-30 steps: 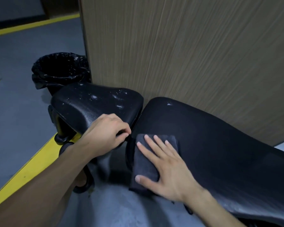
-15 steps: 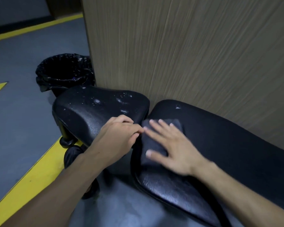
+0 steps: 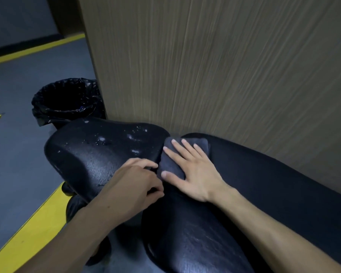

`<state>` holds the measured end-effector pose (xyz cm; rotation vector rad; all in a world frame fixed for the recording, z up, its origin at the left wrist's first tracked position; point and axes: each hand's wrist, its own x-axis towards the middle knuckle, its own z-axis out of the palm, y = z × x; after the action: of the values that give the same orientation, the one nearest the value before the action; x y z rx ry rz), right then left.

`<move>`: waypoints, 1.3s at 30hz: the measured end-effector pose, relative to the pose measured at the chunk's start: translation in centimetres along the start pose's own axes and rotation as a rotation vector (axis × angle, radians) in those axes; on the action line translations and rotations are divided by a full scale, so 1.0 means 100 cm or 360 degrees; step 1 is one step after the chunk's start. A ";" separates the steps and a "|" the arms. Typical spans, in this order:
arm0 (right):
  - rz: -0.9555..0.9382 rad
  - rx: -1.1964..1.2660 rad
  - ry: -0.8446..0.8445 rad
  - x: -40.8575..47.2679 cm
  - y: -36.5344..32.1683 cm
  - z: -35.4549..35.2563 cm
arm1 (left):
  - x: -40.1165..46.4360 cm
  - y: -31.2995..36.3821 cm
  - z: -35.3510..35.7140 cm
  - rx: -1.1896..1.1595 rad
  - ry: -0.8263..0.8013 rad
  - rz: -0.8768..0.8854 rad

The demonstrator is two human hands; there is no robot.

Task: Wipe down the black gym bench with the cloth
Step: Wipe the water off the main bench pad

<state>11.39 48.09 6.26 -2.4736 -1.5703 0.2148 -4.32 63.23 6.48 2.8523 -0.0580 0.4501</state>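
Nearest you: long back pad point(image 3: 205, 233) of the black gym bench, running from bottom centre up and right, surface creased and glossy.

Your left forearm comes in from bottom left. Left hand point(image 3: 134, 186) sits at the gap between the two pads, fingers curled, tips tucked against the near edge of the seat pad point(image 3: 98, 154). It grips that edge; what the fingertips close around underneath is hidden.

Your right forearm comes in from bottom right, lying over the back pad. Right hand point(image 3: 193, 172) is flat, fingers straight and spread, palm down, pressing on the cloth point(image 3: 169, 164). No curl, no pinch.

Cloth: dark grey, folded, lying on the upper end of the back pad, right at the gap, its left edge just beside the seat pad. Your left fingers are just beside its lower left corner; touching or not, cannot tell.

Seat pad: spotted with pale droplets and smears across the top.

Under the seat, dark frame parts point(image 3: 75, 205), blurred.

Left: grey floor point(image 3: 12, 150) with yellow stripe point(image 3: 28, 233).

Farther: bin with black liner point(image 3: 67, 101), beside the corner of a wood-grain panel point(image 3: 224, 66) standing just behind the bench.
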 end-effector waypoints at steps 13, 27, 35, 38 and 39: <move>0.0412 -0.0008 0.0087 -0.001 0.061 -0.022 | 0.004 0.025 -0.003 0.0025 -0.0053 -0.0239; 0.1426 -0.0123 0.0162 -0.164 0.150 -0.042 | -0.018 0.040 -0.005 -0.0099 -0.0260 -0.0370; 0.0977 -0.0192 0.0101 -0.035 0.060 -0.018 | -0.040 0.000 -0.029 -0.0029 -0.0193 -0.0180; 0.0813 -0.0176 0.0077 -0.007 0.028 -0.009 | -0.039 -0.020 -0.047 -0.0040 -0.0241 -0.0205; 0.0778 -0.0163 0.0072 -0.004 0.021 -0.006 | -0.037 -0.028 -0.051 -0.0047 -0.0263 -0.0213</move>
<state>13.21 46.82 6.34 -2.8824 -0.9558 0.1504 -9.17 67.22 9.31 2.8354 0.0950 0.1848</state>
